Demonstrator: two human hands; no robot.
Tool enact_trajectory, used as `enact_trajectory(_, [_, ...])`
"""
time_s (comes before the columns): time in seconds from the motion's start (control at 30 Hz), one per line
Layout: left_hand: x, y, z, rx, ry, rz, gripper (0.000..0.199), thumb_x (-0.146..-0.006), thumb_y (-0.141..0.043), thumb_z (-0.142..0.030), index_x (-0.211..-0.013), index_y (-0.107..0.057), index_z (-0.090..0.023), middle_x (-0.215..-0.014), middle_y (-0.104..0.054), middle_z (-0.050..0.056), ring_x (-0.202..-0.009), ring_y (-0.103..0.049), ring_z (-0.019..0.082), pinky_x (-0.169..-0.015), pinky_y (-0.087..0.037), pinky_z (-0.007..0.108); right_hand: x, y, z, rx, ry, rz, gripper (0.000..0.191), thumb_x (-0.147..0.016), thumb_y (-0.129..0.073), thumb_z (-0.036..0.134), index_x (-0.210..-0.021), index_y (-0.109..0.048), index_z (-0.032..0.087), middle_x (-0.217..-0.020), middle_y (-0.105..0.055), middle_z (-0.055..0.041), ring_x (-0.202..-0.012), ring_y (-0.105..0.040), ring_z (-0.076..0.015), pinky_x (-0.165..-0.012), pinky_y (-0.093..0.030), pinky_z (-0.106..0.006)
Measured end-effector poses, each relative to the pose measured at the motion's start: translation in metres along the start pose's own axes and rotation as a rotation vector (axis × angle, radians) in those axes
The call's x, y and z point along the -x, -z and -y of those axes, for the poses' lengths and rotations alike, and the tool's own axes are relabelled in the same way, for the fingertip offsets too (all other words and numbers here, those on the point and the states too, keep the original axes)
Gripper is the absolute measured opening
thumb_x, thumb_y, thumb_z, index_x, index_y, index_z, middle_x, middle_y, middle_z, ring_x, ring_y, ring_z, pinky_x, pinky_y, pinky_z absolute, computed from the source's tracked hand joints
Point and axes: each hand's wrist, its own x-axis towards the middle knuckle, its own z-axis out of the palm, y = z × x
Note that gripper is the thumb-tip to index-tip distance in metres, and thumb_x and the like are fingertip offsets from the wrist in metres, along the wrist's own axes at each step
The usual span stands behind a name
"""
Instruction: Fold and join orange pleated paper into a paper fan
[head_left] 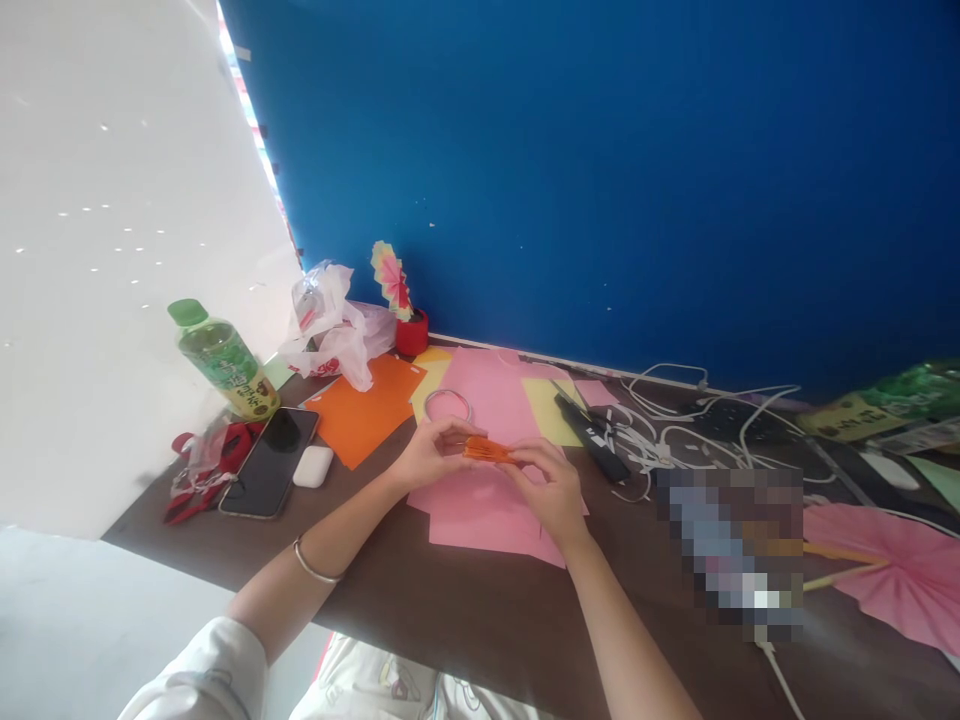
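Between my two hands is a narrow stack of folded orange paper (487,450), its layered edges showing. My left hand (433,455) pinches its left end, with the thumb below and the fingers above. At the other end, my right hand (550,485) grips it between thumb and fingers. The paper is held just above overlapping pink sheets (480,520) on the dark table. A roll of clear tape (448,406) lies behind my left hand on the pink and yellow paper.
Left are a green-capped bottle (225,365), a phone (274,460), a white earbud case (313,466), red-handled scissors (199,490), orange sheets (375,405) and a plastic bag (330,335). Right are tangled white cables (645,440), a black case (600,445) and a pink paper fan (900,570).
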Motion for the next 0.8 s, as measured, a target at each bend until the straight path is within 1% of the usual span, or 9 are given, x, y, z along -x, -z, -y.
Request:
enact_trajectory(0.2, [-0.0005,0.002,0.0042,-0.024,-0.011,0.011,0.038,-0.06,-0.076,-0.02,-0.093,-0.058,-0.013,-0.107,-0.063,0.012,-0.1,-0.061,0.023,-0.093,-0.046,0.042,0.0009,-0.0008,0.0012,-0.005,-0.02,0.013,0.003,-0.076,-0.062,0.023,-0.073,-0.063,0.023,-0.078,-0.06,-0.0025,-0.072,-0.059,-0.016,-0.066,-0.05,-0.031])
enact_trajectory(0.43, [0.0,0.0013,0.0037,-0.067,-0.045,-0.014,0.032,-0.062,-0.074,-0.021,-0.089,-0.059,-0.014,-0.1,-0.063,0.01,-0.097,-0.061,0.022,-0.089,-0.049,0.04,0.0012,-0.0006,0.0071,0.036,-0.028,0.046,0.005,-0.077,-0.06,0.027,-0.075,-0.06,0.022,-0.079,-0.059,-0.0033,-0.072,-0.058,-0.0163,-0.066,-0.05,-0.031])
enact_trajectory(0.57, [0.0007,0.0003,0.0047,-0.117,-0.061,-0.026,0.032,-0.064,-0.073,-0.022,-0.091,-0.059,-0.014,-0.101,-0.063,0.009,-0.098,-0.061,0.021,-0.09,-0.048,0.04,0.0042,-0.0052,0.0096,0.097,-0.042,0.017,0.01,-0.077,-0.062,0.031,-0.08,-0.057,0.022,-0.086,-0.058,-0.0045,-0.069,-0.057,-0.0153,-0.065,-0.051,-0.031])
enact_trajectory(0.67, [0.0012,-0.0003,0.0064,-0.124,-0.065,-0.013,0.033,-0.064,-0.073,-0.023,-0.092,-0.059,-0.014,-0.1,-0.062,0.009,-0.097,-0.06,0.02,-0.091,-0.048,0.04,0.006,-0.0079,0.0091,0.124,-0.021,-0.017,0.009,-0.077,-0.062,0.028,-0.08,-0.056,0.022,-0.085,-0.057,-0.0035,-0.07,-0.057,-0.0149,-0.065,-0.05,-0.029])
enact_trajectory(0.8, [0.0018,-0.0011,0.0052,-0.166,-0.058,-0.037,0.031,-0.064,-0.073,-0.027,-0.089,-0.06,-0.014,-0.098,-0.063,0.009,-0.095,-0.061,0.02,-0.09,-0.048,0.038,0.0059,-0.0073,0.009,0.14,0.013,-0.002,0.004,-0.08,-0.058,0.025,-0.078,-0.056,0.022,-0.081,-0.055,-0.003,-0.071,-0.056,-0.0151,-0.065,-0.049,-0.029])
